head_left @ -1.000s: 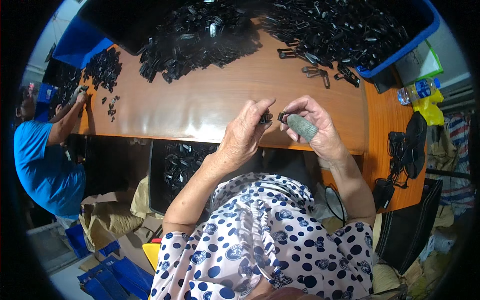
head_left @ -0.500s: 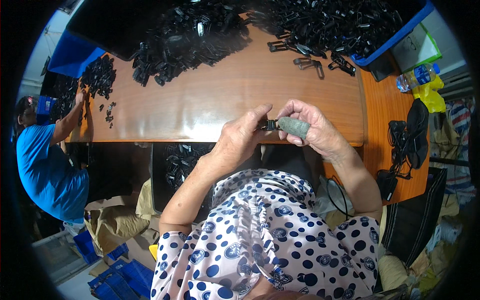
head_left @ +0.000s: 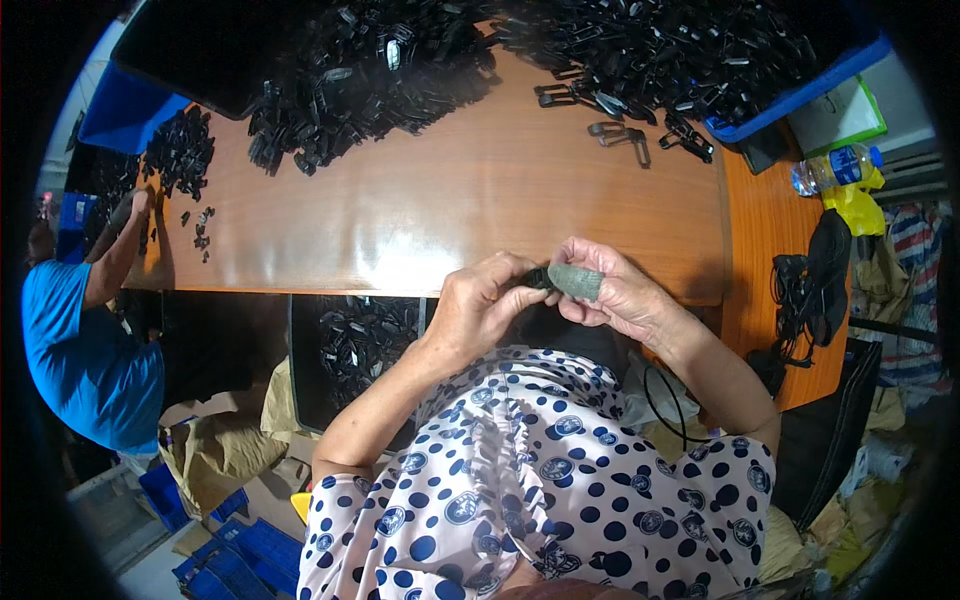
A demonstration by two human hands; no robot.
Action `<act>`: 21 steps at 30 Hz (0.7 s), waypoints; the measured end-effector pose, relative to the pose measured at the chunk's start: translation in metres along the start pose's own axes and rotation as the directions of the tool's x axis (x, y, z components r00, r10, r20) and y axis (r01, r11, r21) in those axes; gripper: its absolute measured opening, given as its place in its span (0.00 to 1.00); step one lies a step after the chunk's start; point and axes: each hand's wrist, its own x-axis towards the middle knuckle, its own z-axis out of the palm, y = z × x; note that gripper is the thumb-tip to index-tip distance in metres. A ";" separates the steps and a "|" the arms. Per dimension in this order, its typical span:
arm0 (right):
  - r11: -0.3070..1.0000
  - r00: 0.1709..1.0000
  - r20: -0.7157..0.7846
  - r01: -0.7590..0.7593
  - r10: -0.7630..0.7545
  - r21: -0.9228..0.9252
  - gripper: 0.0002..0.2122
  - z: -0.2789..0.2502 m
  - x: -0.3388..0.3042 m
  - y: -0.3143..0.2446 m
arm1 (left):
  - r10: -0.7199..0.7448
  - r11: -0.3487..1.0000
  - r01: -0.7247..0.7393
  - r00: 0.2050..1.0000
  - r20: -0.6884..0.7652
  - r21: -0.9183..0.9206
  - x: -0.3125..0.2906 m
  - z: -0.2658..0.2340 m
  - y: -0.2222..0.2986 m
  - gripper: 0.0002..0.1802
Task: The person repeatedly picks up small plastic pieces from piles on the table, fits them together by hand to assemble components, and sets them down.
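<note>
Clearly much remains: big heaps of black plastic parts (head_left: pixel 380 75) cover the wooden table (head_left: pixel 450 210), while left hand (head_left: pixel 480 305) and right hand (head_left: pixel 620 295) both pinch one small black piece (head_left: pixel 538 277) at its near edge.

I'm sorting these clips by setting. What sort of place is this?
Probably a small workshop for hand assembly or sorting. Heaps of small black plastic parts cover a long wooden table, blue bins stand at its ends, and another person in a blue shirt works at the same table.
</note>
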 end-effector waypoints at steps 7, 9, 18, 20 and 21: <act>0.925 0.903 0.204 0.378 -0.378 0.038 0.24 0.019 0.016 -0.011 | -0.418 0.582 0.305 0.907 0.044 -0.754 0.020 0.011 -0.003 0.10; 0.931 0.910 0.216 0.364 -0.355 -0.001 0.25 0.021 0.021 -0.014 | -0.454 0.406 0.395 0.870 0.193 -0.824 0.024 0.008 -0.002 0.13; 0.902 0.936 -0.014 0.335 -0.352 -0.273 0.31 -0.009 0.063 -0.009 | -0.321 0.493 0.219 0.945 0.058 -0.842 0.053 -0.003 -0.039 0.10; 0.859 0.929 0.052 0.360 -0.367 -0.364 0.32 -0.036 0.069 -0.018 | -0.204 0.708 0.048 0.969 -0.139 -0.705 0.069 -0.026 -0.049 0.07; 0.865 0.932 0.038 0.350 -0.361 -0.360 0.32 -0.048 0.067 -0.032 | -0.071 0.939 -0.024 0.962 -0.263 -0.343 0.079 -0.053 -0.057 0.06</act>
